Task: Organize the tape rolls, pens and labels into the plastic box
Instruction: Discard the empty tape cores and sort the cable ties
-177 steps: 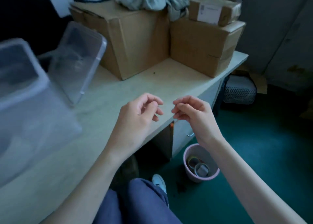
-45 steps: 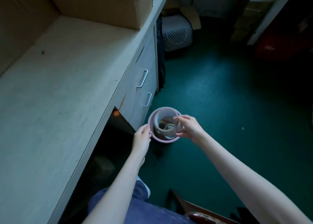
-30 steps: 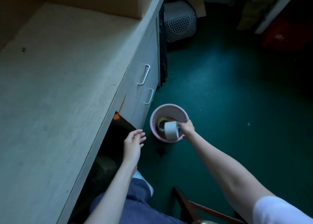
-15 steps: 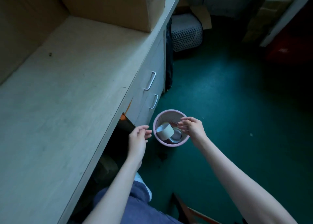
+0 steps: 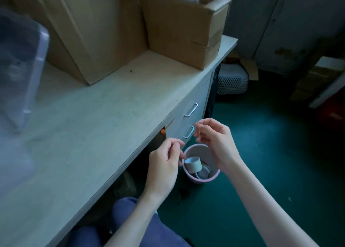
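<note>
**A:** Head view puts both hands just off the desk [image 5: 89,127] edge, above the pink bin [image 5: 204,179] on the green floor [image 5: 276,153]. How much room is there?

**B:** Plenty to the right, where the floor lies open out to the grey wall. To the left the desk's front edge runs diagonally past the left hand [image 5: 164,164], which sits right beside it. The desk's middle is bare wood back to the boxes.

**A:** What are the hands doing?

**B:** Left hand's fingers are curled in, fingertips close together near the bin's rim. Right hand [image 5: 216,140] hangs higher, thumb and forefinger drawn near each other. I can't tell if either pinches anything; nothing shows between the fingers.

**A:** And the tape?

**B:** In the bin. One pale roll [image 5: 193,165] lies tilted on top, beside the left fingertips; whether they touch it I can't say. Under it is a second, clear-looking roll [image 5: 204,174]. So two I can count.

**A:** The plastic box?

**B:** One, blurred, at the desk's far left [image 5: 20,63], well apart from the bin.

**A:** Anything else?

**B:** Two big cardboard boxes [image 5: 184,30] at the back, smaller ones stacked on top, and two drawer handles [image 5: 191,109] under the desk edge.
</note>
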{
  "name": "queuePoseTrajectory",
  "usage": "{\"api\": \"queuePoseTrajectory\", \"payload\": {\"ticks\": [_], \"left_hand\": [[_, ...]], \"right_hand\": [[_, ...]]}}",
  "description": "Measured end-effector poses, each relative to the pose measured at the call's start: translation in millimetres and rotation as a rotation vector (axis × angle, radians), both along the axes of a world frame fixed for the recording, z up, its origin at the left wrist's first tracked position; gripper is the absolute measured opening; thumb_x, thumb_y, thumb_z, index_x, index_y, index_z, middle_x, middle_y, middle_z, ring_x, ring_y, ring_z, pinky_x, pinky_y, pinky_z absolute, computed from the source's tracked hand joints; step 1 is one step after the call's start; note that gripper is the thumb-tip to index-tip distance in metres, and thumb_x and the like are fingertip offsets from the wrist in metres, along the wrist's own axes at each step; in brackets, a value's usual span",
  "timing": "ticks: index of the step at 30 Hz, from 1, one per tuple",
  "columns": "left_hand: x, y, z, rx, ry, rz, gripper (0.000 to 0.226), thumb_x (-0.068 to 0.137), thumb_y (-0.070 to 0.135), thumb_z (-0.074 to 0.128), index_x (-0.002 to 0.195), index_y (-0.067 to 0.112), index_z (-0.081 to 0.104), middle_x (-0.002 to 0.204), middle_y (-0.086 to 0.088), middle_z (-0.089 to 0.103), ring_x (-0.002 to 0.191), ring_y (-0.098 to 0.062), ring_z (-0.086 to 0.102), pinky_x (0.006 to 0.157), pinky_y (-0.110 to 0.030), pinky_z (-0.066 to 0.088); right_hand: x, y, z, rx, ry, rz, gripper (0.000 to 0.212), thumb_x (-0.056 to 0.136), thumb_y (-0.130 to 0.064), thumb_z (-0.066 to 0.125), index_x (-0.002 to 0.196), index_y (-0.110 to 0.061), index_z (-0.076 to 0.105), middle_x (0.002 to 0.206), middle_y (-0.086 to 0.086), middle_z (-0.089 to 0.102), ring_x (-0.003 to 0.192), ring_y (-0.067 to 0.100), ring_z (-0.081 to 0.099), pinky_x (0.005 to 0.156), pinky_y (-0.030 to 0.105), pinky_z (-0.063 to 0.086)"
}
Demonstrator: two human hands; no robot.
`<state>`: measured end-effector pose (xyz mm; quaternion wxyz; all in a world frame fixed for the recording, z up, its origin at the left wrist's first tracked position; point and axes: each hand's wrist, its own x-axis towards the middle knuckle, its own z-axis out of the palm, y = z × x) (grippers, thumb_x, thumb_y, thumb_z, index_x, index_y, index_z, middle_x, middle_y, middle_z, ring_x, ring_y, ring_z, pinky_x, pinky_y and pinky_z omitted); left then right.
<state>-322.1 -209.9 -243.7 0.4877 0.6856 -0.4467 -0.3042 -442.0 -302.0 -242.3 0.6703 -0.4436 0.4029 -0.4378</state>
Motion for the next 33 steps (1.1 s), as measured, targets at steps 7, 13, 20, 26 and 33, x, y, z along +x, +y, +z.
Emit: {"api": "queuePoseTrajectory", "payload": {"ticks": [7,13,20,26,33], "left_hand": [[28.0,62.2,55.1,-0.160,-0.075,0.170,0.021,0.097,0.010,0.048,0.087,0.018,0.065,0.065,0.004,0.063,0.048,-0.008,0.053,0.052,-0.025,0.045],[74.8,113.7,90.9,-0.283,-0.084,0.348,0.021,0.097,0.011,0.048,0.087,0.018,0.065,0.063,0.003,0.061,0.050,-0.010,0.052,0.050,-0.023,0.042],[128.3,172.8,149.3,-0.428,-0.248,0.497,0.021,0.098,0.008,0.047,0.088,0.016,0.064,0.063,0.001,0.061,0.047,-0.010,0.051,0.049,-0.020,0.039],[188.4,223.9,203.3,-0.371,-0.553,0.647,0.020,0.098,0.013,0.046,0.089,0.017,0.063,0.063,0.005,0.061,0.051,-0.008,0.054,0.054,-0.024,0.047],[280.0,236.2,243.6,0.080,-0.717,0.601,0.021,0.098,0.025,0.042,0.092,0.023,0.062,0.078,0.009,0.065,0.073,-0.015,0.064,0.075,-0.038,0.055]], "right_hand": [[49.3,36.3,55.5,-0.159,-0.048,0.256,0.011,0.089,0.001,0.056,0.083,-0.004,0.064,0.064,0.006,0.062,0.056,0.015,0.052,0.059,0.022,0.045],[110.6,74.5,97.9,-0.287,-0.079,0.424,0.012,0.091,0.001,0.053,0.087,-0.002,0.064,0.066,0.006,0.063,0.059,0.018,0.053,0.062,0.025,0.043],[180.7,125.5,145.8,-0.373,-0.222,0.607,0.012,0.090,0.003,0.053,0.083,-0.001,0.062,0.063,0.008,0.061,0.057,0.019,0.050,0.059,0.025,0.043],[243.3,152.3,187.7,-0.486,-0.317,0.740,0.015,0.091,0.002,0.052,0.083,-0.005,0.063,0.066,0.008,0.061,0.059,0.019,0.052,0.059,0.025,0.044],[313.3,137.7,235.2,-0.731,-0.033,0.929,0.013,0.091,-0.001,0.056,0.083,-0.007,0.065,0.070,0.006,0.066,0.062,0.017,0.059,0.065,0.027,0.051]]}}
